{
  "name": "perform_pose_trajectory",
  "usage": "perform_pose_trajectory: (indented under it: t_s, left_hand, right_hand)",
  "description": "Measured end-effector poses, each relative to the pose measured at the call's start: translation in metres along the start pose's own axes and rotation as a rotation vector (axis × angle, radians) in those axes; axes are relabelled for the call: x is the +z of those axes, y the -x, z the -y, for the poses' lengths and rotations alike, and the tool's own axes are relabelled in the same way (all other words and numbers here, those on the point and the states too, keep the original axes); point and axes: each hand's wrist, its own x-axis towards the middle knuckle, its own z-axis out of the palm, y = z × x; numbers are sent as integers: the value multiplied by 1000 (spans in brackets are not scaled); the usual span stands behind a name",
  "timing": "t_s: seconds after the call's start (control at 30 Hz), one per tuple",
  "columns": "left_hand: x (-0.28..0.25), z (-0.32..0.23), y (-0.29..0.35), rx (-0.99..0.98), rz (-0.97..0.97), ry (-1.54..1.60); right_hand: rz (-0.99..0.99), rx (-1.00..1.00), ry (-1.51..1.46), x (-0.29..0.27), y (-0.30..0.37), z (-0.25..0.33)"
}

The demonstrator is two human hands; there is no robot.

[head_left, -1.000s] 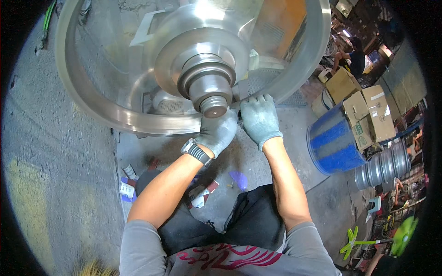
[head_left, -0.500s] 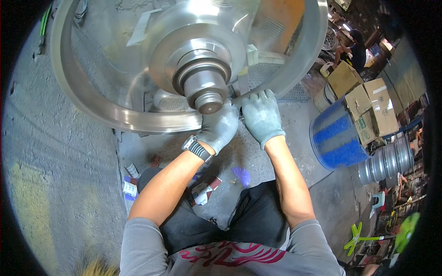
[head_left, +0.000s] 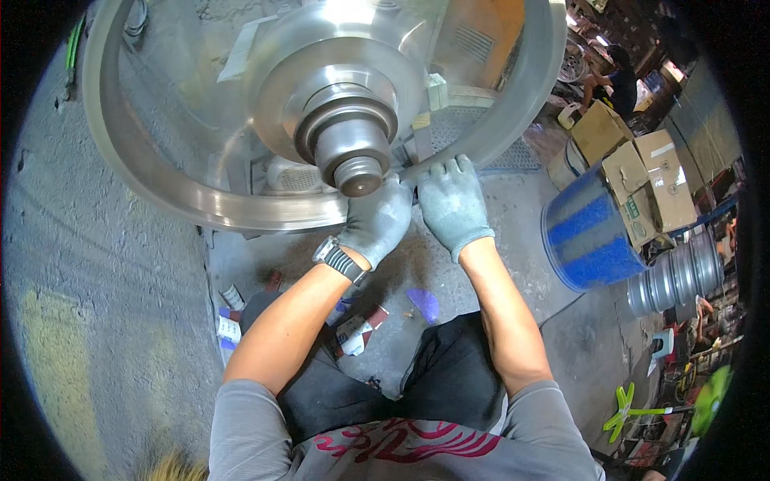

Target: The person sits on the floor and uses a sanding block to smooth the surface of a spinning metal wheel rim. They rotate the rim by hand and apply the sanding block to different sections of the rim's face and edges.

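This looks like a metalworking workshop: a large metal wheel (head_left: 233,212), blurred with spin, surrounds a thick steel spindle (head_left: 353,148), and a stack of silvery rims (head_left: 675,274) stands off to the right. The stained grey floor (head_left: 589,345), big blue drum (head_left: 589,232) (patched with grey) and cardboard boxes (head_left: 656,192) fit too.

My gloved left fingers (head_left: 393,191) and right fingers (head_left: 449,168) sit close together at the near edge of a blurred metal wheel (head_left: 241,212), beside its stepped hub (head_left: 351,147). Cardboard boxes (head_left: 662,183) top the blue drum (head_left: 589,232) on my right.
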Motion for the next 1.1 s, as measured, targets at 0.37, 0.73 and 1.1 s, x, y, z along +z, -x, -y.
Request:
perform_pose_trajectory:
  t_s: [0.37,0.73,1.1]
  left_hand:
    - [-8,1,4,-20,-13,42]
    - [-4,11,9,5,46,-15]
    - [-2,7,10,-59,32,-31]
  right_hand:
    - [58,-29,-1,5,4,5]
    - [12,-3,-128,8,5,11]
    - [47,16,-111,15,4,9]
